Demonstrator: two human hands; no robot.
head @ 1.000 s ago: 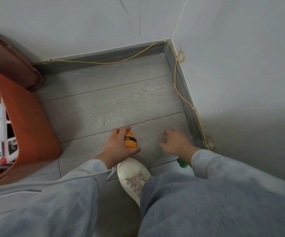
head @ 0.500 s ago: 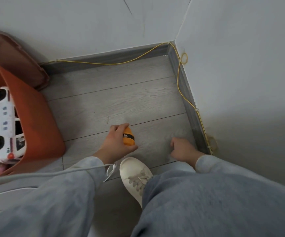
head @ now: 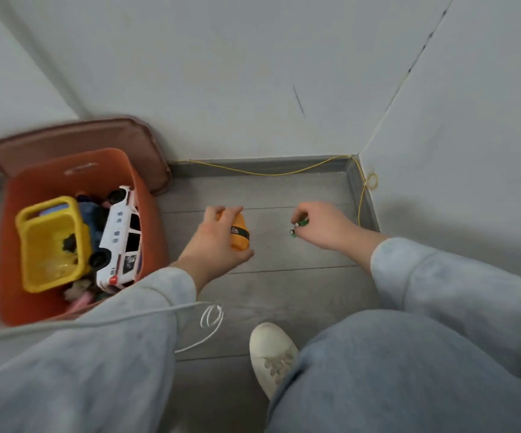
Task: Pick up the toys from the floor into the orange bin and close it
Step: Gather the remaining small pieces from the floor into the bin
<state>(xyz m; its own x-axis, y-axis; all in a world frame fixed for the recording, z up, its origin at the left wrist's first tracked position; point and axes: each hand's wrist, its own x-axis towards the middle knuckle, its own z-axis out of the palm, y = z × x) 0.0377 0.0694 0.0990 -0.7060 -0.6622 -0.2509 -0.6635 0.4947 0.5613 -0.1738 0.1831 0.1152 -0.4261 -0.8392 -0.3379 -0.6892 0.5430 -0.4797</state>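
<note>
Curling the left hand (head: 218, 242) round an orange toy (head: 239, 235), pinching a tiny green toy (head: 299, 225) with the right hand (head: 326, 226), both just right of the open bin (head: 156, 232). Possibly risking the green one slipping in transit, being held by so slight a pinch.

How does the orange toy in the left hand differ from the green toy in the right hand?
Colour: the orange toy has a black band; the green toy is green with a pale tip.
Size: the orange toy fills the left hand; the green toy is far smaller.
Grip: fingers wrap the orange toy; the right hand pinches the green toy.
Shared: both are held outside the orange bin.
</note>
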